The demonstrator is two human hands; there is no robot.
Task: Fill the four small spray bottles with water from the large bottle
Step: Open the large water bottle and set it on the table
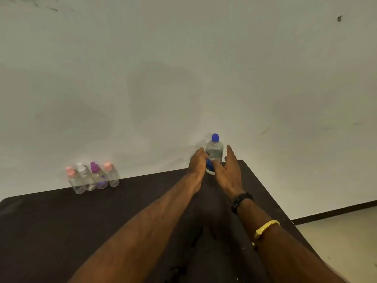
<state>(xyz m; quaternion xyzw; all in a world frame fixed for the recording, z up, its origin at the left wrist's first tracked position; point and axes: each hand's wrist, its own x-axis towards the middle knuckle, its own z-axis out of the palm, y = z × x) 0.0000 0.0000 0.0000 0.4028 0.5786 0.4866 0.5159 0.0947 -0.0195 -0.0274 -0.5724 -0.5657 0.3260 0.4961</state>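
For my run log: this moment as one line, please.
left hand and right hand: open, flanking large bottle | large bottle: upright, capped | small spray bottles: capped, grouped left on table

The table (61, 231) stands against the wall (183, 68), which rises behind it. At the table's far edge, toward the left, the four small spray bottles (92, 177) stand upright in a tight cluster, touching one another, close to the wall. Well apart from them, near the far right corner, the large bottle (214, 150) stands upright. The left hand (196, 164) lies against its left side. The right hand (228, 170) is just beside its right side, thumb across its front. The floor (346, 231) lies right of the table.
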